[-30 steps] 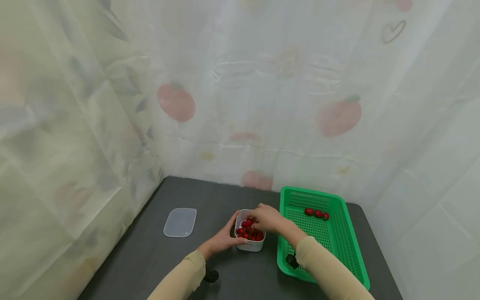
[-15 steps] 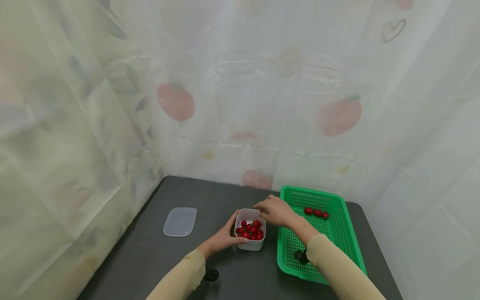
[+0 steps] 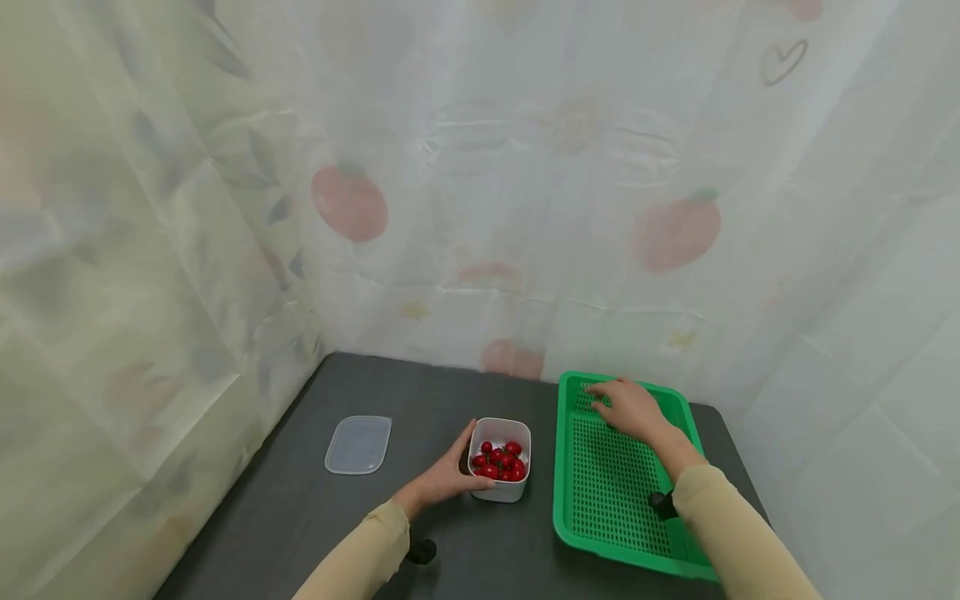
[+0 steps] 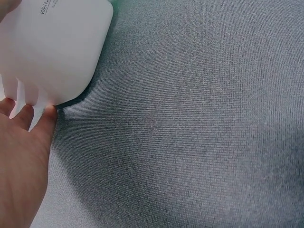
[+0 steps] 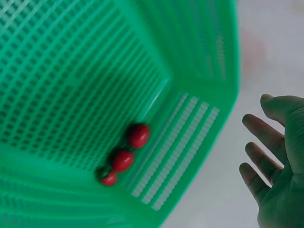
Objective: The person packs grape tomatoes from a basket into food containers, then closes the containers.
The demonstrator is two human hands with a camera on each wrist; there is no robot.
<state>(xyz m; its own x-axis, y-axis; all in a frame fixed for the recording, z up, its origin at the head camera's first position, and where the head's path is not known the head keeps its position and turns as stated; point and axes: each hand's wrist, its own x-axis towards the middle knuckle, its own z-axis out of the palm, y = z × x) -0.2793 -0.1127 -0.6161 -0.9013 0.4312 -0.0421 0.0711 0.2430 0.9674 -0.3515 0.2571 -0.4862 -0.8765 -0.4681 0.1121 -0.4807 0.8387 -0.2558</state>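
Observation:
My left hand (image 3: 442, 478) holds a white square plastic container (image 3: 501, 492), thumb along its front and fingers at its left side. In the left wrist view, fingertips press against the container's wall (image 4: 52, 52). Several red cherry tomatoes (image 3: 497, 457) lie inside it. Over the far end of a green perforated basket (image 3: 561, 483) hovers my right hand (image 3: 633, 410), fingers spread and holding nothing. The right wrist view shows three cherry tomatoes (image 5: 122, 160) in a row at one end of the basket, apart from the hand (image 5: 285, 152); in the head view that hand hides them.
A translucent lid (image 3: 358, 445) lies on the dark grey table (image 3: 450, 558) left of the container. Behind the table hangs a pale curtain (image 3: 480, 208) with fruit prints; it also runs along both sides.
My right hand has left the container, moving right to above the basket's far end, and its fingers have spread. My left hand stays on the container.

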